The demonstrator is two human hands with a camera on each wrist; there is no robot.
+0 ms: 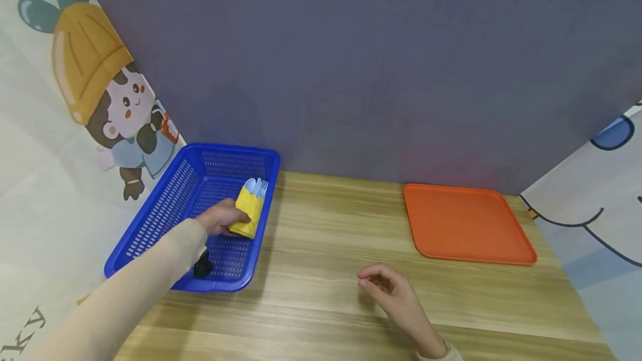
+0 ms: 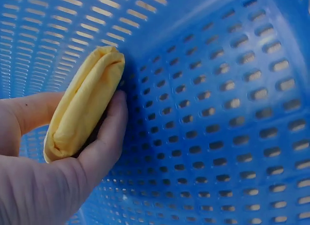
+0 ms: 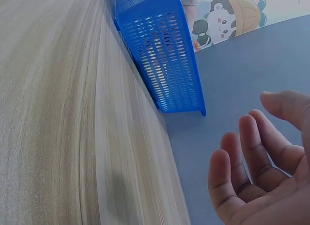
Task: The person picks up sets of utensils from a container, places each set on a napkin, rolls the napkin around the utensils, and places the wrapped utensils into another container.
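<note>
My left hand (image 1: 224,217) grips a folded yellow napkin (image 1: 248,210) inside the blue basket (image 1: 200,183), close to its right wall. Pale blue cutlery (image 1: 257,187), a fork and spoon shapes, sticks out of the far end of the napkin. In the left wrist view the thumb and fingers lie on either side of the yellow roll (image 2: 85,104), just over the basket's slotted floor; the cutlery is hidden there. My right hand (image 1: 393,297) is held over the table with loosely curved fingers and nothing in it.
An orange tray (image 1: 468,224) lies on the wooden table (image 1: 331,238) at the right, near the grey back panel (image 1: 351,71). A printed cartoon sheet (image 1: 40,127) borders the left side, behind the basket. Another printed sheet (image 1: 597,199) stands at the right.
</note>
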